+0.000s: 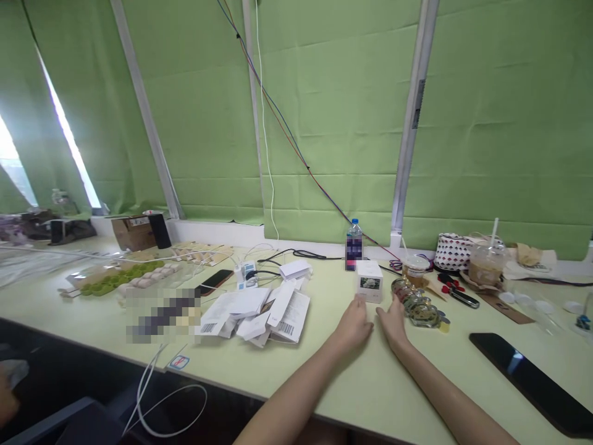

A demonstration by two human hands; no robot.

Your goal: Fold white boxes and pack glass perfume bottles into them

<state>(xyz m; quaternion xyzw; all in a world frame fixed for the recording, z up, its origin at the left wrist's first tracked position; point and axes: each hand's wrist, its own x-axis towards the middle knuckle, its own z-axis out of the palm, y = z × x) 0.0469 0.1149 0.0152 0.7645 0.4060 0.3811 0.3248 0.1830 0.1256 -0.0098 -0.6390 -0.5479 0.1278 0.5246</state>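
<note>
A small white box (369,283) with a flower picture on its front stands upright on the pale table, before a water bottle (354,246). My left hand (354,322) is at the box's near left corner, its fingers bent; whether they grip anything is unclear. Just right of and in front of the box is my right hand (393,322), with thumb and fingers apart. Its fingertips are near a row of small clear packs with gold tops (419,304). Left of my hands lies a loose pile of flattened white boxes (264,312).
At the right front lies a black slab (528,377). Drink cups (486,266) and a patterned pouch (451,251) stand behind it. A phone (215,281), a power strip (247,275), cables and green trays (123,276) are on the left. White cables hang over the front edge.
</note>
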